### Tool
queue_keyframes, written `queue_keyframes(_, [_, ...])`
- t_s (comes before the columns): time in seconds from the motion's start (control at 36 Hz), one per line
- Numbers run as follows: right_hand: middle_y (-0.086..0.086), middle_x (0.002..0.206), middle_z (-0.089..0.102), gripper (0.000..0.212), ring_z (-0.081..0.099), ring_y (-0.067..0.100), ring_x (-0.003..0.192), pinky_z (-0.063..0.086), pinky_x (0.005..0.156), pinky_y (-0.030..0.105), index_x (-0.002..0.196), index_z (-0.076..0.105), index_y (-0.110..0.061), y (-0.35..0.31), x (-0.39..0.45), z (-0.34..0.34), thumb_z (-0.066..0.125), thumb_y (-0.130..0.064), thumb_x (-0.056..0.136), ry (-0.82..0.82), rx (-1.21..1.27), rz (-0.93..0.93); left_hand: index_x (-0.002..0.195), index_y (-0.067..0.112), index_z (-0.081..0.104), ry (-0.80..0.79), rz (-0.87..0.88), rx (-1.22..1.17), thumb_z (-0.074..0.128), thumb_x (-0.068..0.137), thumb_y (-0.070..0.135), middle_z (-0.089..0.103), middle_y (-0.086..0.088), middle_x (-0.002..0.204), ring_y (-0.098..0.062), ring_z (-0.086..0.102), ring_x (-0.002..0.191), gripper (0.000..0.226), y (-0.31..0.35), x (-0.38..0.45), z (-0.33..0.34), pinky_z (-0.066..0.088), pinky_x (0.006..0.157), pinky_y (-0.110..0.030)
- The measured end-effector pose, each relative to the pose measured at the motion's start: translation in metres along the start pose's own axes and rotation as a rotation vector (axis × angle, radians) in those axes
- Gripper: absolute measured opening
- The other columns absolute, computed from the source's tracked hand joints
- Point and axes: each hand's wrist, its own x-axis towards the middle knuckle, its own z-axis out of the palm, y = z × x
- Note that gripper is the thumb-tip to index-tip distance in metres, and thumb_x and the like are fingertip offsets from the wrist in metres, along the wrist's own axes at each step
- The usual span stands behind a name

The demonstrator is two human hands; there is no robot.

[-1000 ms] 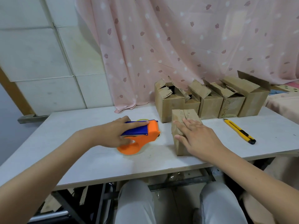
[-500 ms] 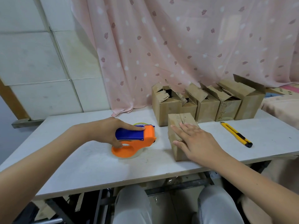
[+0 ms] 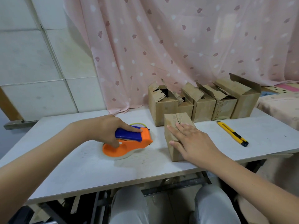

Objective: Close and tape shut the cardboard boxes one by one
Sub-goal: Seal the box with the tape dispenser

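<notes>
I am pressing my flat right hand (image 3: 192,141) on the closed box (image 3: 176,126) at the table's (image 3: 80,167) front edge, while my left hand (image 3: 111,128) is gripping the tape dispenser (image 3: 129,143) beside it. Next, I judge, comes running tape along the seam. Behind, the open boxes (image 3: 203,102) are waiting; their contents are hidden.

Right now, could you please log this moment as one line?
left hand grips tape dispenser | right hand flat on closed box | untaped
</notes>
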Motion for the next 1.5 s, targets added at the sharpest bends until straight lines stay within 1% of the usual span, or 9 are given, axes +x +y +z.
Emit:
queue_keyframes(0.22, [0.007,0.164,0.023,0.098,0.022,0.023,0.152,0.014,0.123,0.034,0.160,0.013,-0.033,0.000,0.002,0.001,-0.028,-0.070,0.078,-0.011,-0.008,0.006,0.137,0.065,0.040,-0.002,0.053,0.282,0.064,0.080,0.026,0.048,0.013,0.070,-0.007,0.043,0.062,0.073,0.032,0.020,-0.013,0.038,0.060,-0.024])
queue_keyframes(0.5, [0.006,0.166,0.019,0.070,0.017,0.023,0.153,0.010,0.122,0.032,0.160,0.010,-0.033,-0.004,0.000,-0.004,0.005,-0.060,0.096,-0.022,0.004,0.003,0.134,0.055,0.052,-0.202,-0.008,0.266,0.071,0.081,0.022,0.051,0.013,0.072,-0.010,0.046,0.063,0.065,0.057,0.044,-0.041,0.038,0.058,-0.021])
queue_keyframes(0.67, [0.005,0.166,0.019,0.080,0.018,0.022,0.153,0.000,0.116,0.027,0.160,0.008,-0.034,-0.002,0.002,0.001,-0.012,-0.064,0.089,-0.010,-0.024,0.001,0.135,0.043,0.058,-0.292,-0.039,0.261,0.071,0.081,0.017,0.054,0.010,0.075,-0.013,0.047,0.066,0.061,0.067,0.056,-0.047,0.040,0.060,-0.023])
queue_keyframes(0.81, [0.009,0.160,0.033,0.092,0.030,0.026,0.149,0.017,0.122,0.035,0.159,0.024,-0.029,-0.001,0.001,0.004,-0.023,-0.066,0.088,0.010,-0.007,-0.003,0.130,0.048,0.060,-0.353,-0.101,0.375,0.072,0.078,0.024,0.060,0.010,0.081,-0.011,0.051,0.070,0.058,0.057,0.047,-0.035,0.044,0.065,-0.025])
queue_keyframes(0.92, [0.010,0.160,0.033,0.091,0.030,0.027,0.149,0.021,0.123,0.039,0.159,0.023,-0.029,-0.001,0.004,0.008,-0.022,-0.065,0.089,0.009,0.008,0.002,0.128,0.057,0.057,-0.179,-0.117,0.180,0.073,0.076,0.027,0.056,0.013,0.071,-0.010,0.053,0.069,0.062,0.028,0.029,-0.049,0.051,0.072,-0.026])
queue_keyframes(1.06, [0.005,0.165,0.021,0.082,0.019,0.023,0.153,0.012,0.123,0.035,0.160,0.010,-0.032,0.000,0.002,0.004,-0.012,-0.064,0.088,-0.002,0.005,0.005,0.131,0.058,0.053,-0.124,-0.222,0.181,0.073,0.078,0.025,0.052,0.013,0.072,-0.008,0.049,0.063,0.066,0.006,0.009,-0.060,0.036,0.055,-0.018])
queue_keyframes(1.19, [0.007,0.163,0.026,0.078,0.024,0.023,0.151,0.016,0.123,0.035,0.161,0.007,-0.030,-0.003,0.002,0.003,-0.005,-0.064,0.092,0.025,0.003,0.018,0.142,0.055,0.041,0.013,-0.377,0.204,0.070,0.077,0.027,0.054,0.012,0.085,-0.016,0.053,0.084,0.077,-0.032,0.000,-0.033,0.040,0.068,-0.026])
queue_keyframes(1.33, [0.010,0.159,0.035,0.066,0.030,0.025,0.148,0.030,0.116,0.035,0.155,0.027,-0.018,-0.008,-0.002,-0.005,0.024,-0.058,0.103,0.054,0.066,0.071,0.148,0.055,0.028,0.296,-0.534,0.318,0.055,0.092,0.037,0.042,-0.002,0.093,-0.031,0.059,0.096,0.065,-0.050,0.001,0.022,0.044,0.074,-0.034])
queue_keyframes(1.5, [0.009,0.158,0.037,0.065,0.031,0.022,0.147,0.035,0.110,0.033,0.150,0.031,-0.018,-0.008,-0.004,-0.011,0.030,-0.061,0.101,0.044,0.093,0.079,0.152,0.046,0.025,0.391,-0.707,0.434,0.057,0.089,0.016,0.047,-0.009,0.111,-0.031,0.051,0.099,0.077,-0.046,0.015,0.070,0.041,0.085,-0.039])
